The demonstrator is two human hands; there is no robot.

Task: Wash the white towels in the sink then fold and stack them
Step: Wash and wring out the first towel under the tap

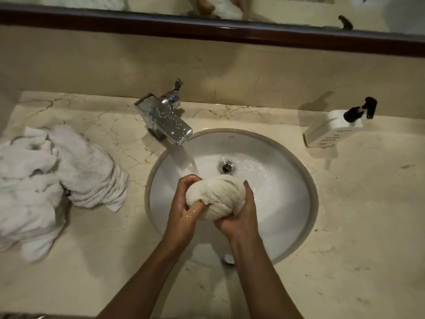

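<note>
Over the round white porcelain sink (287, 203), under water from the chrome faucet (164, 120), left hand (181, 210) and right hand (241, 217) grip a wet terry towel (215, 196) wrung into a ball. Crumpled white towels (57, 180) lie on the veined marble counter (356, 226).

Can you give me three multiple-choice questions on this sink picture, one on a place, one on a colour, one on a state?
1. Where is the towel pile?
A. On the counter, left of the sink
B. In the sink
C. Right of the soap bottle

2. What colour is the soap bottle pump?
A. White
B. Black
C. Chrome

3. What state is the tap in?
A. Off
B. Running
C. Covered by a towel

Answers:
1 A, the pile lies on the counter left of the sink.
2 B, a black pump tops the white bottle.
3 B, water streams onto the towel gripped by the left hand and right hand.
</note>
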